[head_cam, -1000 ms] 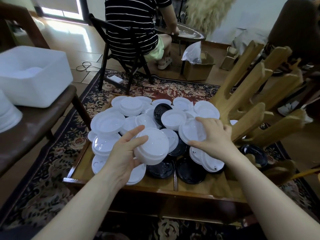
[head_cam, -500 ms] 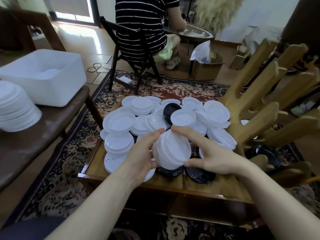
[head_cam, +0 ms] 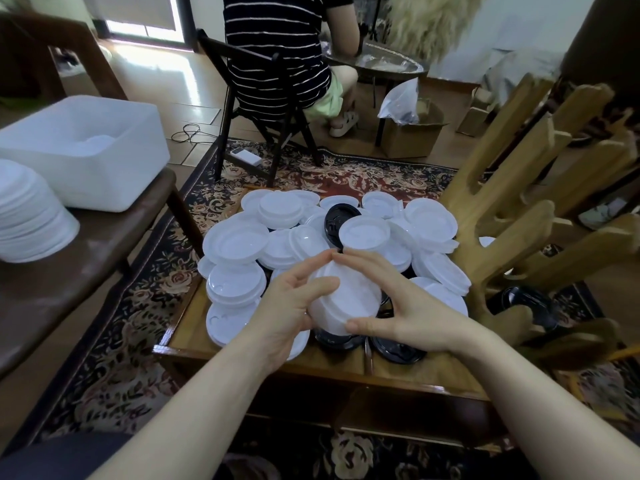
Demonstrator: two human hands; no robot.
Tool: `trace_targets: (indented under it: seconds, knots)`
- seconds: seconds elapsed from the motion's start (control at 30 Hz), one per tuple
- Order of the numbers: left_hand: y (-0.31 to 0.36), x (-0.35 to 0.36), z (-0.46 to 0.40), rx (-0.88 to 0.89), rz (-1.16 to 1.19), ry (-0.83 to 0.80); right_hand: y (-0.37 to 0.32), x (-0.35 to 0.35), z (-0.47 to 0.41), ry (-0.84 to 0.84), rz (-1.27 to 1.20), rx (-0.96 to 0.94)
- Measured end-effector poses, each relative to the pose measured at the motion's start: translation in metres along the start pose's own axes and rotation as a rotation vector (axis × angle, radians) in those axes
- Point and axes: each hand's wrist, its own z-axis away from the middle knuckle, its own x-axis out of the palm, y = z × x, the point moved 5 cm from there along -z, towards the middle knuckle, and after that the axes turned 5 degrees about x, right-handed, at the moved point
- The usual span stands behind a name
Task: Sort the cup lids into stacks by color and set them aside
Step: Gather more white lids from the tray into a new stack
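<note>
You look down on a low wooden table (head_cam: 270,367) standing on a dark floral rug (head_cam: 114,341) over pale floor tiles (head_cam: 156,74) lit by daylight from a doorway. A person in a striped shirt (head_cam: 273,46) sits on a dark folding chair (head_cam: 256,109) ahead, a cardboard box (head_cam: 412,136) beside.

lids heaped (head_cam: 332,233) on low table (head_cam: 398,375); bin (head_cam: 104,157) on bench (head_cam: 86,258) left; rack (head_cam: 512,209) right; chair (head_cam: 263,109) behind.

White lid stack (head_cam: 343,303) between both hands (head_cam: 291,306)
</note>
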Motion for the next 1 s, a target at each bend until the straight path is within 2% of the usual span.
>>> trace_targets:
  seconds: [0.23,0.47,0.73,0.9,1.0]
  knots:
    - [-0.014,0.004,0.003,-0.013,-0.05,0.005,0.017,-0.003,0.019,-0.001,0.009,0.057]
    - [-0.011,-0.001,-0.004,-0.008,0.01,0.046,0.076,-0.063,0.053,0.194,0.522,0.395]
    - [-0.011,-0.001,-0.004,-0.028,0.012,0.005,0.096,-0.048,0.05,0.017,1.045,0.48]
    - [-0.013,0.0,-0.003,-0.053,-0.001,-0.014,0.097,-0.049,0.048,0.071,1.065,0.468]
    - [-0.015,0.001,-0.003,-0.071,-0.014,-0.008,0.089,-0.05,0.047,0.064,0.981,0.467]
